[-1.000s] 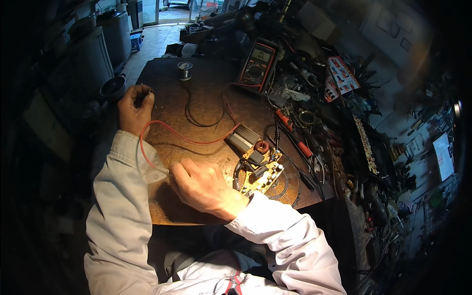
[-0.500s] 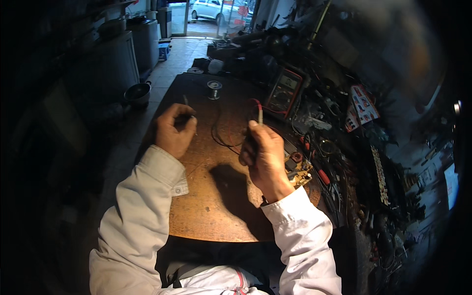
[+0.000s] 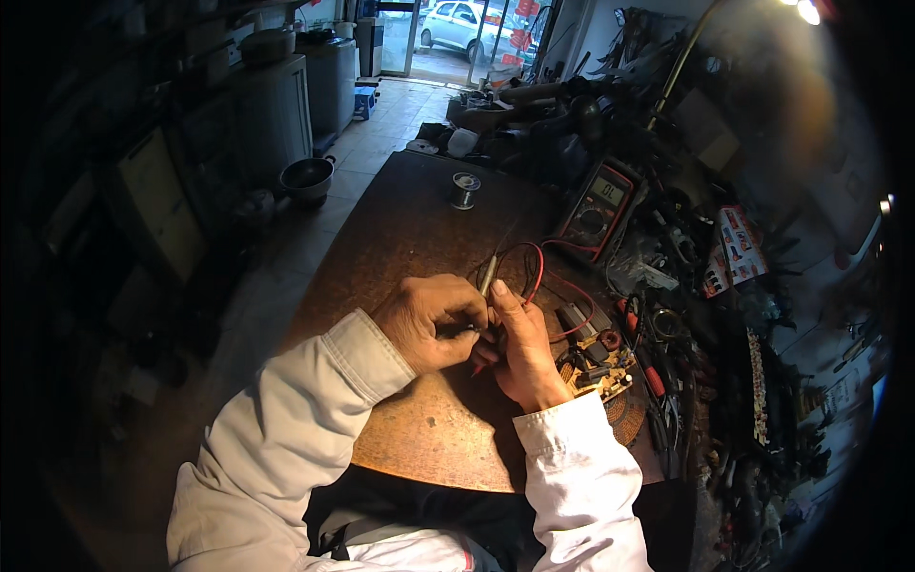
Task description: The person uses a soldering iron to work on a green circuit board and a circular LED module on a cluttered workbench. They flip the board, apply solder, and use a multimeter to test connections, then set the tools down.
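Note:
Above the wooden table, my two hands are close together, fingertips meeting. My right hand [image 3: 522,348] is closed around a multimeter test probe [image 3: 489,274], whose pale shaft sticks up beside the thumb. A red test lead [image 3: 539,262] loops over behind this hand. My left hand [image 3: 434,319] pinches something small against the right fingertips; the fingers hide what it is. The multimeter [image 3: 600,212], dark with a red edge and a lit display, leans at the table's right side. Just right of my right wrist lies a circuit board [image 3: 610,383] with several parts on it.
A spool of solder wire [image 3: 464,191] stands toward the table's far end. Along the right edge are red-handled tools [image 3: 654,381] and tangled clutter. A lamp [image 3: 808,11] shines from upper right. On the floor at left sits a dark pan [image 3: 307,178].
My left hand has moved right and met my right hand, which is slightly lower. The thin piece showing above the left fingers is now hidden. The whole view has shifted.

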### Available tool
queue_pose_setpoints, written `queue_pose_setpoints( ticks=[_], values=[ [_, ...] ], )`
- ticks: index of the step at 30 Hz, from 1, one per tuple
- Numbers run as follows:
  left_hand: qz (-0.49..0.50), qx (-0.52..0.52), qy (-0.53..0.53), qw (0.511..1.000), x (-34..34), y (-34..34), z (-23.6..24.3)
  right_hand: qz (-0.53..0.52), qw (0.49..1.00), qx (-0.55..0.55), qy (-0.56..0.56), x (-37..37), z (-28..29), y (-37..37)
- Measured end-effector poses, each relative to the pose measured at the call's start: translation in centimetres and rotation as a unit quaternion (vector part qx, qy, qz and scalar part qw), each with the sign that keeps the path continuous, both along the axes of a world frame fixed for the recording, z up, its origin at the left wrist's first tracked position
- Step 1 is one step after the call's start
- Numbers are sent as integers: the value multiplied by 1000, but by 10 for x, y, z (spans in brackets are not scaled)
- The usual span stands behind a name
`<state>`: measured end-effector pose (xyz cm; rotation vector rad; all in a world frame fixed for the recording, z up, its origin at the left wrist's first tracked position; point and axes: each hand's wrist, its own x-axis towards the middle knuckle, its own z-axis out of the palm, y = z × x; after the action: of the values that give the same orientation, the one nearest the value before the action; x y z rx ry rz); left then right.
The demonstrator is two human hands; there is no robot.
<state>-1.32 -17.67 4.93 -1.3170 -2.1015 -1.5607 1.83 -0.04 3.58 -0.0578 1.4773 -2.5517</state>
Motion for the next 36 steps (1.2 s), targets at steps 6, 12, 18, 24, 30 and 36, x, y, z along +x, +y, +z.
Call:
queue_pose_setpoints(
  ticks=[6, 12, 18, 24, 30, 36],
  values=[
    [-150, 89, -214, 961, 3, 1, -4, -164, 979, 57, 102, -6, -6, -2],
    [-88, 267, -404, 871, -22, -16, -12, -137, 971, 19, 195, 1, 2, 0],
    [-93, 296, -463, 831, -28, -13, -17, -52, 970, 148, 185, -1, -15, 3],
    [-81, 297, -456, 835, -31, -18, -21, -178, 804, 517, 233, 11, 7, 2],
    [-80, 285, -454, 840, -33, -15, -20, -183, 804, 468, 318, 12, 0, 1],
    [-75, 276, -446, 848, -33, -15, -20, -55, 859, 468, 202, 13, 4, 12]
  ],
)
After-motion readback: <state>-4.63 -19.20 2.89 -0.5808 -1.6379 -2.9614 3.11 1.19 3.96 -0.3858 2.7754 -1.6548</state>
